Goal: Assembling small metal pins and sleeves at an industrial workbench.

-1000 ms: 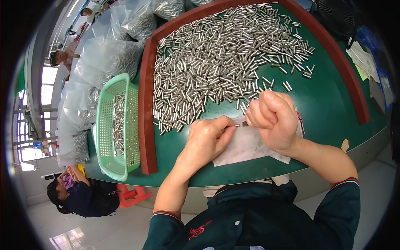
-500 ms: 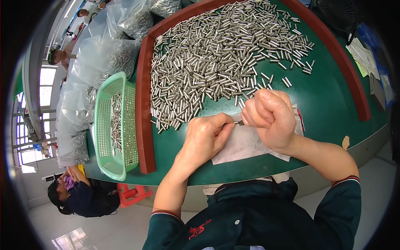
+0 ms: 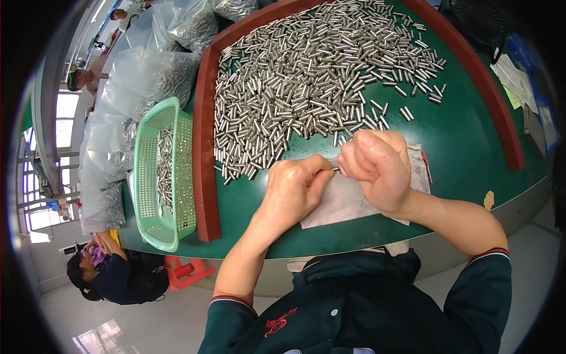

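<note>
Between thumb and forefinger my left hand (image 3: 293, 187) pinches a small metal pin (image 3: 336, 169), whose bright end shows in the gap between my hands. My right hand (image 3: 380, 168) is closed in a fist right beside that end, its thumb on top. What lies inside the right fist is hidden by the fingers. Under both hands a greyish white cloth (image 3: 336, 206) lies on the green table (image 3: 460, 147). Just beyond them spreads a large heap of short shiny metal pins (image 3: 295, 88), with a few loose ones at its near right edge.
Red-brown rails (image 3: 206, 147) border the heap. Left of them stands a light green basket (image 3: 186, 177) partly filled with pins, beside several clear bags (image 3: 135, 76) of pins. A black fan (image 3: 477, 20) and papers (image 3: 515, 79) sit at the far right. Co-workers (image 3: 118, 271) are at the left.
My right hand has moved slightly left and down, closer to the left hand, so less of the piece between them shows. The left hand keeps its pinch.
</note>
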### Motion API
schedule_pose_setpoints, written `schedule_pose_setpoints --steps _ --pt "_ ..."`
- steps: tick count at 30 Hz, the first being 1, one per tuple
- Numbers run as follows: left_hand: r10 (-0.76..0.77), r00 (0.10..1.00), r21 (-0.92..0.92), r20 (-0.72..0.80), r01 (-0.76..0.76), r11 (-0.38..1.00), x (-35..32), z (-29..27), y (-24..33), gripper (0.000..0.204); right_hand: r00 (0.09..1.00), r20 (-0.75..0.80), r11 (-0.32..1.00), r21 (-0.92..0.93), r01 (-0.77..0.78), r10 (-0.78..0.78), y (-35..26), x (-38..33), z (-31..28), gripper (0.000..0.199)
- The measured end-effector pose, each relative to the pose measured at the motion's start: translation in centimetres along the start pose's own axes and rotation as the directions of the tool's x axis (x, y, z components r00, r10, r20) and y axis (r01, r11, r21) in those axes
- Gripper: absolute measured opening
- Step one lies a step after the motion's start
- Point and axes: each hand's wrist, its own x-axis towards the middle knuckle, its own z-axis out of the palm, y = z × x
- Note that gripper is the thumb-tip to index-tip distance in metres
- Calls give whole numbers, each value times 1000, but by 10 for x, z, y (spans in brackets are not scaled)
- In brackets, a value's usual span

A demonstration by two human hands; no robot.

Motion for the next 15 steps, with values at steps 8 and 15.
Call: schedule_pose_setpoints --steps 8,15 --pt "8 1000 10 -26 -8 1000 -2 4 3 5 1000 -6 1000 -17 -4 4 1 2 1 39" --pt "7 998 9 -69 -7 1000 -3 2 6 5 997 -8 993 79 83 -82 -11 7 -6 40"
